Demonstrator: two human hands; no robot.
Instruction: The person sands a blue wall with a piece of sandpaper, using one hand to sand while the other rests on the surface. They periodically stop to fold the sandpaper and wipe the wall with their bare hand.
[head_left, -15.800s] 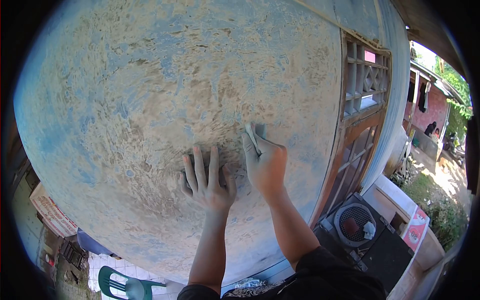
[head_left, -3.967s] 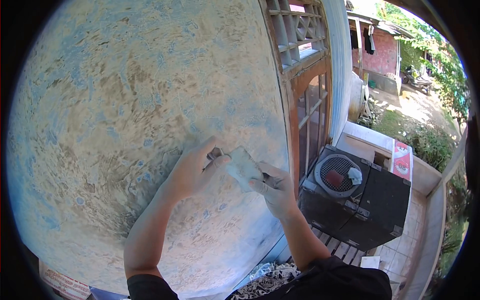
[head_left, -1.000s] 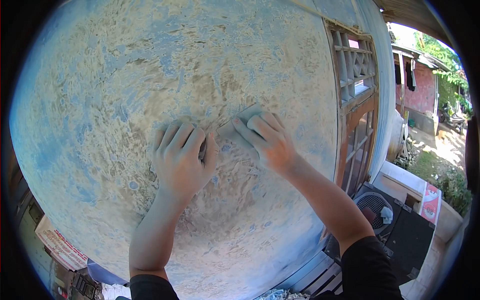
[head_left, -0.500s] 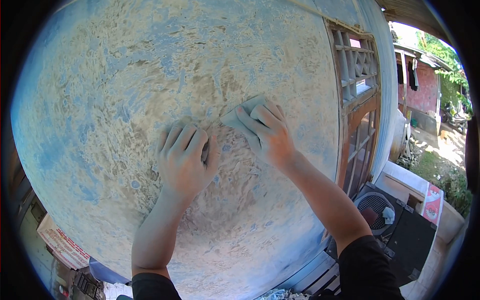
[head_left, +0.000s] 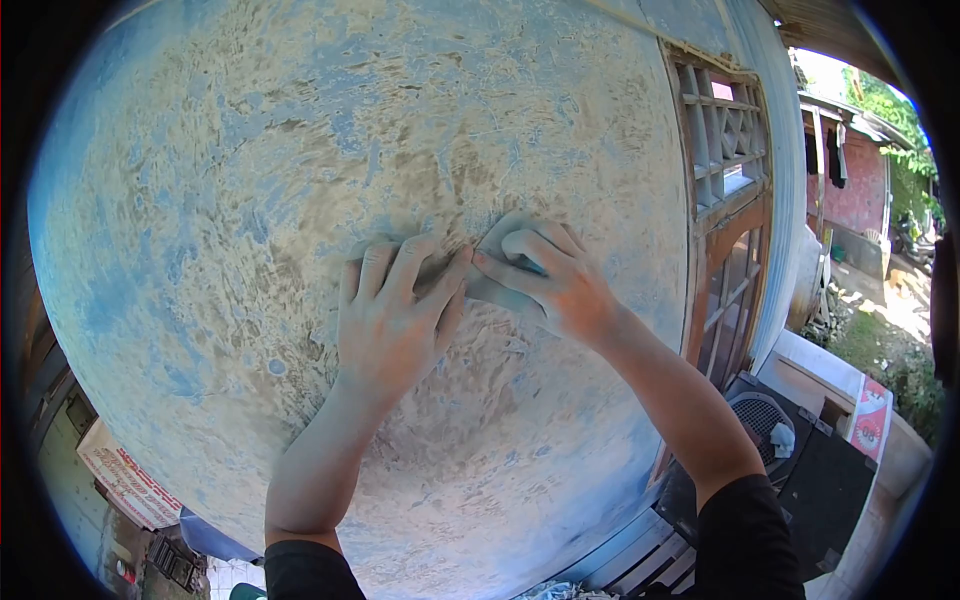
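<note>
A worn wall [head_left: 300, 150] with patchy blue paint over tan plaster fills most of the view. My right hand [head_left: 545, 280] presses a small grey sheet of sandpaper [head_left: 500, 292] flat against the wall, fingers spread over it. My left hand [head_left: 395, 315] lies flat on the wall just to the left, its fingertips touching the sandpaper's edge and the right hand's fingers. Most of the sandpaper is hidden under the right hand.
A brown wooden door frame with a lattice vent [head_left: 725, 140] stands to the right of the wall. Below right is a black speaker box [head_left: 800, 470] with a round grille. A red brick house [head_left: 860, 185] and greenery lie beyond.
My right hand has slid the sandpaper down and left along the wall. My left hand has shifted right and up, so the two hands now touch.
</note>
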